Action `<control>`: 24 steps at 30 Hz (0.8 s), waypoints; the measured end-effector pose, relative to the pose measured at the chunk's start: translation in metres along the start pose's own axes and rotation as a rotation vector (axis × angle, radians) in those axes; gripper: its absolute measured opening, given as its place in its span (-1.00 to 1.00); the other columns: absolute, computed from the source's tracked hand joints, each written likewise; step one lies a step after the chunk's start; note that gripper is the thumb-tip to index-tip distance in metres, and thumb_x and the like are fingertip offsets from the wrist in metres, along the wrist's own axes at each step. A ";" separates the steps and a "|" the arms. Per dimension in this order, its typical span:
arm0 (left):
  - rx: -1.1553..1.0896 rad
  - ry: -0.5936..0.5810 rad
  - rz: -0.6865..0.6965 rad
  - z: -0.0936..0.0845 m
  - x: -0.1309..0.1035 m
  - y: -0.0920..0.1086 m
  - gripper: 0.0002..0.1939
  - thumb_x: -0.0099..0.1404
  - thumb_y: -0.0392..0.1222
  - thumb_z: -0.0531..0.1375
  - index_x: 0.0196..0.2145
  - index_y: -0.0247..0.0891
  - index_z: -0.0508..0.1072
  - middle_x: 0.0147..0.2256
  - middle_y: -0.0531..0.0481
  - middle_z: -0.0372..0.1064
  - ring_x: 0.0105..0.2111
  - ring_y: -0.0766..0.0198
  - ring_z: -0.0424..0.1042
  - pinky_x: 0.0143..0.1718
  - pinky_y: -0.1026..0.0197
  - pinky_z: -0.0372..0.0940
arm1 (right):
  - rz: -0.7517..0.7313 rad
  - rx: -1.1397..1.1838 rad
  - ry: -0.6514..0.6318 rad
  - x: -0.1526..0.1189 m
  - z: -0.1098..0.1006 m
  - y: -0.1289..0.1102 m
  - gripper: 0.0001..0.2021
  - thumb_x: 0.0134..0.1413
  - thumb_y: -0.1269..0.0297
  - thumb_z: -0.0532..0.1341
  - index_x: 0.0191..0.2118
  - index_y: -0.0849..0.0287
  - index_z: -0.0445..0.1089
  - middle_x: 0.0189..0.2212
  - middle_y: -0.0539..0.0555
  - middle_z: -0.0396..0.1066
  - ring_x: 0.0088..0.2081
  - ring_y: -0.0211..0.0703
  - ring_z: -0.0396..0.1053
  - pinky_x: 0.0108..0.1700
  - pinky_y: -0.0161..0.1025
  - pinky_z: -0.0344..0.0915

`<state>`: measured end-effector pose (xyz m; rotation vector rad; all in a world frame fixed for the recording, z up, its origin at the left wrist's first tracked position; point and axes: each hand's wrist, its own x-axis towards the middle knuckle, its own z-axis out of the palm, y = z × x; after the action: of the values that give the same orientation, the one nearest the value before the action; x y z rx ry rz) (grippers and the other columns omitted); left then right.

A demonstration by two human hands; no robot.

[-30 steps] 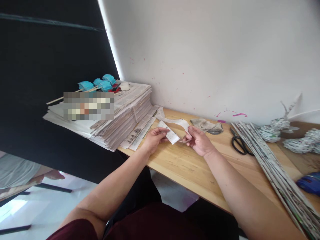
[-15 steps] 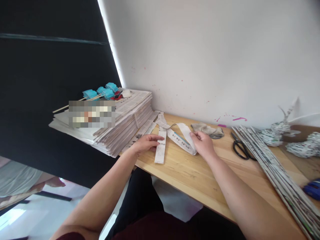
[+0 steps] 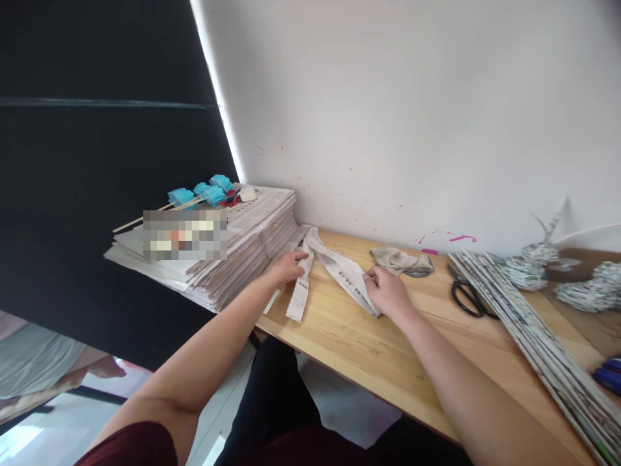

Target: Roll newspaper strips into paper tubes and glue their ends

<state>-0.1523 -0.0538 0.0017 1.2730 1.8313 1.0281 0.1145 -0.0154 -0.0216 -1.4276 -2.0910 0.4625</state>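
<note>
A folded strip of newspaper (image 3: 342, 272) stretches across the table from near the paper stack. Its near right end is pinched in my right hand (image 3: 388, 292), between thumb and fingers. My left hand (image 3: 287, 268) lies over another length of newspaper strip (image 3: 297, 299), which slants toward the table's front edge. Its index finger is stretched out across that strip, and the fingers look apart. At the far end, beside the stack, the two lengths come close together or overlap.
A tall newspaper stack (image 3: 257, 243) stands left, bearing blue bundles (image 3: 212, 194) and sticks. Behind my right hand lies a crumpled cloth (image 3: 400, 260). Black-handled scissors (image 3: 468, 299) and long rolled-paper sticks (image 3: 528, 343) are on the right, near woven paper pieces (image 3: 589, 288).
My right hand has drawn the strip flatter and straighter; its raised loop is gone. My left hand has moved slightly up along its strip, which now slants more. The view has tilted up a little.
</note>
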 end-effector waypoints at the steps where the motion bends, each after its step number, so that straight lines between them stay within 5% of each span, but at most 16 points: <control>1: 0.096 0.030 0.022 -0.007 0.004 0.001 -0.30 -0.18 -0.50 0.19 0.01 -0.27 0.50 -0.42 -0.02 0.51 -0.61 0.33 0.34 -0.55 0.32 0.17 | 0.017 0.003 0.002 0.001 0.000 0.001 -0.81 0.16 0.20 0.09 -0.32 0.13 0.41 -0.40 0.13 0.50 -0.38 -0.07 0.38 -0.37 -0.22 0.11; 6: 0.199 0.041 -0.016 -0.037 0.015 0.002 -0.32 -0.27 -0.53 0.12 -0.13 -0.26 0.58 -0.51 0.02 0.50 -0.67 0.33 0.30 -0.58 0.32 0.13 | 0.024 0.032 -0.009 0.000 0.000 0.002 -0.83 0.13 0.22 0.11 -0.32 0.12 0.42 -0.44 0.11 0.48 -0.39 -0.07 0.38 -0.38 -0.21 0.10; 9: 0.251 0.002 -0.017 -0.046 0.014 -0.001 -0.31 -0.28 -0.52 0.12 -0.12 -0.24 0.58 -0.39 -0.01 0.55 -0.66 0.33 0.31 -0.58 0.32 0.15 | 0.033 0.127 -0.019 0.000 0.000 0.000 -0.85 0.09 0.21 0.15 -0.35 0.13 0.41 -0.49 0.07 0.45 -0.43 -0.10 0.35 -0.38 -0.22 0.10; 12: 0.358 -0.034 0.071 -0.052 0.015 -0.005 -0.31 -0.24 -0.52 0.14 -0.08 -0.22 0.56 -0.19 -0.08 0.54 -0.49 0.24 0.45 -0.45 0.30 0.25 | 0.079 0.363 -0.056 -0.001 -0.001 -0.004 -0.83 0.05 0.15 0.18 -0.39 0.14 0.39 -0.55 0.02 0.41 -0.47 -0.14 0.31 -0.39 -0.24 0.11; 16: 0.458 0.015 0.134 -0.058 0.019 -0.007 -0.46 -0.22 -0.56 0.20 -0.24 -0.24 0.59 -0.20 -0.14 0.53 -0.19 0.04 0.48 -0.16 0.21 0.27 | 0.138 0.759 -0.128 -0.001 -0.001 -0.007 -0.76 -0.04 0.05 0.24 -0.40 0.15 0.38 -0.54 -0.03 0.39 -0.48 -0.19 0.28 -0.41 -0.27 0.14; 22: 0.527 0.148 0.208 -0.031 -0.006 0.007 -0.83 -0.05 -0.45 0.27 -0.44 -0.30 0.55 -0.16 -0.30 0.45 0.01 -0.10 0.34 0.00 0.10 0.16 | 0.033 0.863 -0.241 -0.005 0.002 -0.010 -0.76 -0.03 0.07 0.28 -0.37 0.14 0.38 -0.52 -0.05 0.39 -0.50 -0.25 0.26 -0.44 -0.31 0.13; 24: 0.399 0.042 0.251 -0.009 -0.022 0.016 -0.91 0.08 -0.22 0.30 -0.49 -0.29 0.53 -0.30 -0.23 0.47 -0.11 -0.05 0.40 -0.07 0.11 0.21 | -0.057 0.873 -0.250 -0.008 0.005 -0.014 -0.78 0.01 0.08 0.27 -0.35 0.13 0.38 -0.50 -0.04 0.41 -0.50 -0.25 0.27 -0.44 -0.31 0.14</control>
<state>-0.1467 -0.0733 0.0216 1.7653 2.0120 0.8434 0.1039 -0.0279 -0.0196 -0.8099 -1.7216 1.3752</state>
